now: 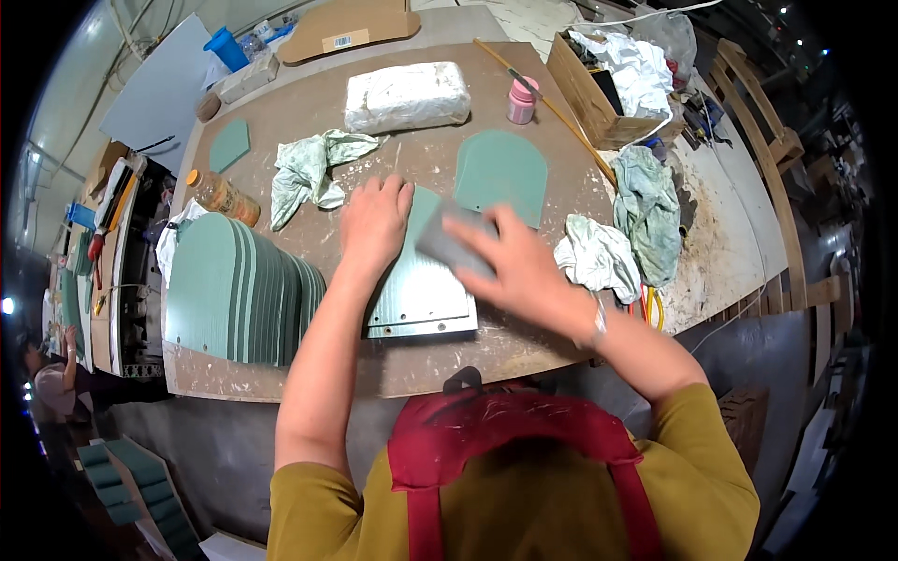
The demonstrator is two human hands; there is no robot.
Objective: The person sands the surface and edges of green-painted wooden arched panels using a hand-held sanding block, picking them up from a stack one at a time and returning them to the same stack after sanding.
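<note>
A pale green panel (426, 294) with small holes along its near edge lies in front of me on the table. My left hand (374, 224) rests on the panel's left side, fingers laid forward and holding nothing. My right hand (514, 257) is closed on a grey sanding block (456, 236), slightly blurred, over the panel's upper right part. Beyond it lies a round-topped green panel (500, 173). To the left of my left forearm stands a row of similar green panels (210, 290), packed face to face.
Cloths lie at left (313, 173) and right (599, 257). A white wrapped bundle (407, 96), a pink bottle (522, 100) and a wooden stick (561, 117) are at the back. An orange-capped bottle (224, 196) lies left; a cardboard box (585, 93) stands at back right.
</note>
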